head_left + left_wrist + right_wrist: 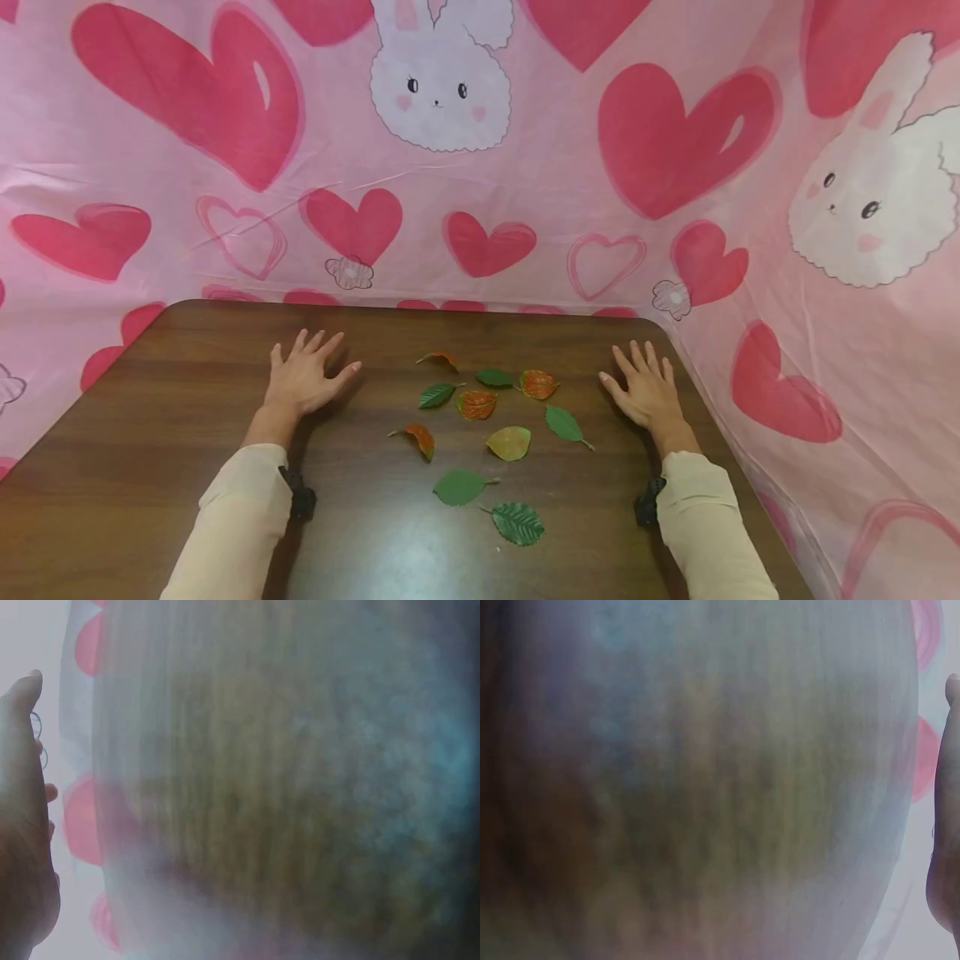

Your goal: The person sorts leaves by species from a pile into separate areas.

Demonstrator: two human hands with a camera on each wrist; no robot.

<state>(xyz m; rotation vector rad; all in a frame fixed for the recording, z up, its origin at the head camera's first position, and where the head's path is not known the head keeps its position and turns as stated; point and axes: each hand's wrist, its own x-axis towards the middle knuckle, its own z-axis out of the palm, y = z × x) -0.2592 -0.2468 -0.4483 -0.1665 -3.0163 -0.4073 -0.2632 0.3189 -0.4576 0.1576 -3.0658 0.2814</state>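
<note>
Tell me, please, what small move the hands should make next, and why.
Probably the right hand should ease inward toward the rightmost orange leaf. Neither it nor the left hand holds anything; both are outspread. That leaf lies on the table on the thumb side of the right hand, and nothing lies between the two.

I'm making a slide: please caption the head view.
Left hand and right hand flank scattered green, yellow and orange-red leaves on a brown table.

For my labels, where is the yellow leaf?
In the head view, the yellow leaf lies between a curled orange leaf (left) and a green leaf (right).
</note>
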